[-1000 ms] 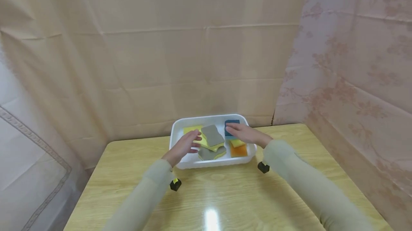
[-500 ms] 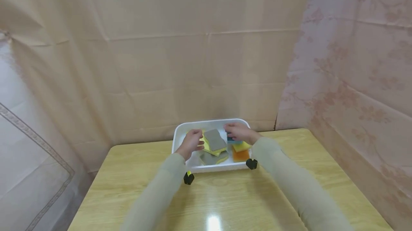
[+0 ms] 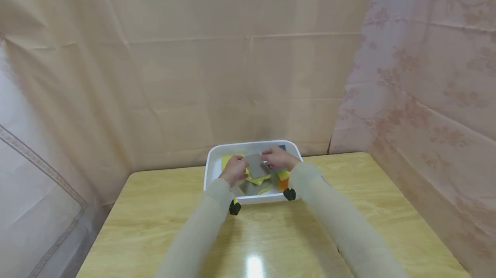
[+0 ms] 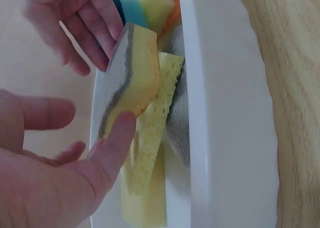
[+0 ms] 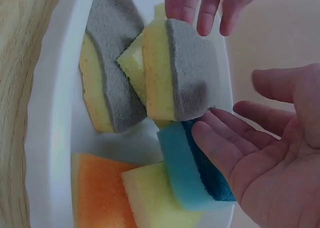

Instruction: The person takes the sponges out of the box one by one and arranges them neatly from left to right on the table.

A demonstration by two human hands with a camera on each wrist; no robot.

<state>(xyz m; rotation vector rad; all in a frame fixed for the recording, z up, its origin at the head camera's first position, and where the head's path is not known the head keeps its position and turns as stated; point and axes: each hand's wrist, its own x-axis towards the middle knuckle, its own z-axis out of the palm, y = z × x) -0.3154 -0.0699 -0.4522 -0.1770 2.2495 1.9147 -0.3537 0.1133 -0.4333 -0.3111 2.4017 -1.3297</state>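
A grey-and-yellow scrub sponge (image 3: 256,165) lies on top of a pile in a white tray (image 3: 215,170). My left hand (image 3: 234,170) is at its left end; in the left wrist view one digit (image 4: 120,133) touches or nearly touches the yellow foam, and the others are spread apart. My right hand (image 3: 280,158) is at the opposite end, with its fingertips (image 5: 205,125) by the corner of the grey face. Beneath lie a thin light-yellow sponge (image 4: 155,133) and another grey-and-yellow sponge (image 5: 115,63). Neither hand is closed round anything.
At the tray's right are a blue sponge (image 5: 195,168), a small yellow sponge (image 5: 155,193) and an orange sponge (image 5: 102,190). The tray stands on a wooden table (image 3: 162,205), close to a beige curtain (image 3: 232,75). Black wrist pieces (image 3: 234,207) hang below both wrists.
Both hands have moved inward from the tray's sides to the two ends of the top grey-and-yellow sponge. The sponges look unmoved in the tray.
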